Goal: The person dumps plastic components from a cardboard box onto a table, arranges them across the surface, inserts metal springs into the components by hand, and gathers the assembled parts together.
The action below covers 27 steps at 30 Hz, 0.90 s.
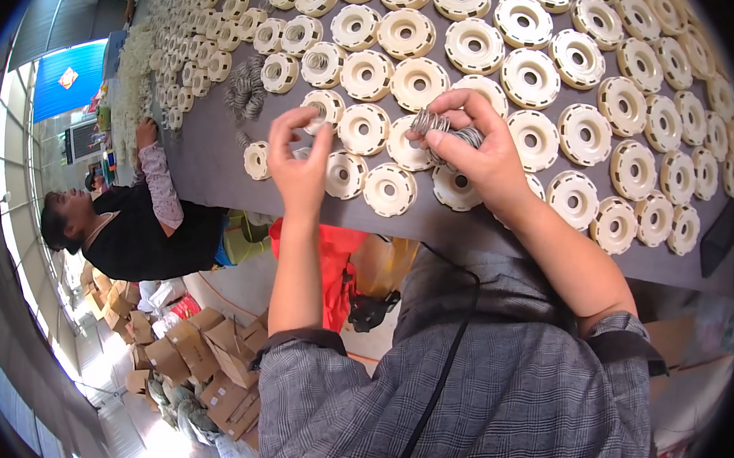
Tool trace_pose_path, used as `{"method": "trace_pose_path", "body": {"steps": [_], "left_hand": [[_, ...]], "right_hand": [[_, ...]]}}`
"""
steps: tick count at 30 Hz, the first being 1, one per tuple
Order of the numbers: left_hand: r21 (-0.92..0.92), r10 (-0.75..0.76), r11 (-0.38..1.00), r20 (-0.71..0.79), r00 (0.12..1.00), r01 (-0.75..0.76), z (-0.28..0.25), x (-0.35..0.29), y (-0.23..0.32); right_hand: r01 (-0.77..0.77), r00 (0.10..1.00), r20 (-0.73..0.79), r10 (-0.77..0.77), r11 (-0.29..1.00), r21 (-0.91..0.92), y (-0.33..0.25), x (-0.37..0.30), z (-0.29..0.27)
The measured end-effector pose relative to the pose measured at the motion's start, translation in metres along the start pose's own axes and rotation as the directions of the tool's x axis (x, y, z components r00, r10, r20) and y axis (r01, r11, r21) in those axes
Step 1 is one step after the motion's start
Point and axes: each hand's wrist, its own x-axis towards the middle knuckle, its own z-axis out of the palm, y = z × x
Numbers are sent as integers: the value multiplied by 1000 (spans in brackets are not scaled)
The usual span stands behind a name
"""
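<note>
- Far left, a co-worker in a black top [149,243] stands at the table [205,175], one hand [146,133] at its edge beside a loose pile of clear-ish bits [135,77].
- Next come loads of cream rings [219,65], crowded toward the far end. They're too small for me to tell which carry a coil, so no clue how far along that bit is.
- Then a grey heap of wire coils [245,93] sits right on the tabletop, so there's plenty of loose stock left.
- Just right of that, a few rings clearly have a coil sitting on them, like this seated coil [297,33] and one nearer the hands. I'd call those the done ones, and it's only a handful.
- The left hand [299,171] is over a ring that has a coil on it, fingers curled with a narrow gap to the thumb. Can't tell if the fingertips are actually pinching that coil or just next to it.
- The right hand [483,156] has its fingers wrapped round a bunch of coils [430,123], held above the rings.
- Everything right of there, the bare rings [599,135] show no coil at all, rows of them, so by my read most of this end is left.
</note>
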Motion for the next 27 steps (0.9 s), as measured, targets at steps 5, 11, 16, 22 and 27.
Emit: {"method": "trace_pose_path", "body": {"steps": [5, 11, 16, 22, 27], "left_hand": [[-303, 314, 931, 372, 874, -206, 6, -2, 79], [-164, 333, 941, 298, 895, -296, 11, -13, 83], [-38, 352, 935, 189, 917, -351, 18, -23, 83], [132, 392, 900, 168, 904, -415, 17, -23, 81], [-854, -166, 51, 503, 848, 517, 12, -28, 62]], "right_hand": [[-240, 958, 187, 216, 964, 117, -6, -2, -1], [-252, 954, 197, 224, 959, 128, -11, -4, -5], [-107, 970, 224, 92, 993, 54, -13, -6, -1], [176, 969, 196, -148, 975, -134, -5, -9, -1], [427, 895, -18, -445, 869, -250, -17, -11, -6]]}}
